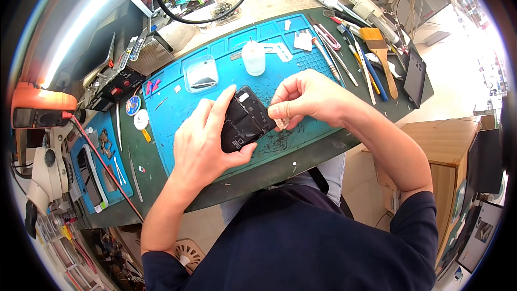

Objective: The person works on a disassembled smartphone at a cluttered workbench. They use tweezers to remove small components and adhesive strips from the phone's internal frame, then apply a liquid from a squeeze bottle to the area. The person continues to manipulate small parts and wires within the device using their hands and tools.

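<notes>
Watching from afar, I have the left hand (199, 139) curled around a black phone (246, 118) over the blue mat (177, 112), mid-bench, while the right hand (307, 99) pinches a small pale scrap (281, 123) at the phone's right edge. Both hands are occupied; a white bottle (253, 60) stands farther back, beyond the phone.

Black cable loop (203, 22) at eleven o'clock, wooden-handled brush (379, 46) at two, wooden cabinet (431, 137) at three, beige slotted object (189, 250) at seven, orange meter (46, 97) with red lead (103, 156) at nine
</notes>
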`<control>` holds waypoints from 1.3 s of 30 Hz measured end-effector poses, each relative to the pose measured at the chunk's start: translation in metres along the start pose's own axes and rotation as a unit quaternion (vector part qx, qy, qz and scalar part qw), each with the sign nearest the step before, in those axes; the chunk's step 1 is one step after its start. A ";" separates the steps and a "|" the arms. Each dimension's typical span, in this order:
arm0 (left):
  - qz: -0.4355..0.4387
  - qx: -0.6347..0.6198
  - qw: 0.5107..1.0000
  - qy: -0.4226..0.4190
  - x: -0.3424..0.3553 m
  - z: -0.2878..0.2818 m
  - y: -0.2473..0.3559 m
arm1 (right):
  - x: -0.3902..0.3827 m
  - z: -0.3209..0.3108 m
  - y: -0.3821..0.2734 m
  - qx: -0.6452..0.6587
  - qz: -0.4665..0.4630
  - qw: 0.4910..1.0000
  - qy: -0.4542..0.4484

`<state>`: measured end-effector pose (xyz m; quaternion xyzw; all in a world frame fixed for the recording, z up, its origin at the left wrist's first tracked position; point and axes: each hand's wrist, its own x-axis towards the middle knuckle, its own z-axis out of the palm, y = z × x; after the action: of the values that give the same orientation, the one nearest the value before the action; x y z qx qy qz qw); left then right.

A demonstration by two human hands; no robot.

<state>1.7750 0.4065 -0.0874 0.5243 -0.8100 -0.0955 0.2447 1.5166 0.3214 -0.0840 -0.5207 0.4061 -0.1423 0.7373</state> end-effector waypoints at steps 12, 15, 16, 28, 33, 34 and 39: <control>0.004 -0.026 1.000 0.009 0.001 0.002 -0.004 | 0.001 0.000 -0.003 0.011 0.022 1.000 -0.011; -0.003 -0.028 1.000 -0.004 0.000 0.001 -0.003 | -0.001 -0.001 -0.002 0.018 0.030 0.999 -0.012; -0.009 -0.027 1.000 -0.013 0.000 0.000 -0.003 | -0.002 -0.001 -0.002 0.019 0.034 0.999 -0.012; -0.029 0.003 0.999 0.013 -0.002 0.003 -0.003 | -0.002 0.014 0.002 0.009 -0.022 0.997 0.069; -0.066 0.013 0.997 0.034 -0.004 0.000 -0.001 | -0.005 0.023 0.000 -0.034 -0.104 0.988 0.113; -0.067 0.010 0.997 0.042 -0.004 -0.001 -0.001 | -0.006 0.025 -0.002 -0.047 -0.118 0.984 0.127; -0.126 -0.083 0.986 0.064 -0.002 -0.010 0.006 | -0.019 0.030 -0.015 -0.202 -0.139 0.949 0.200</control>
<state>1.7757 0.4124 -0.0768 0.6052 -0.7093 -0.1589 0.3247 1.5307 0.3469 -0.0588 -0.6708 0.4890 -0.2594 0.4937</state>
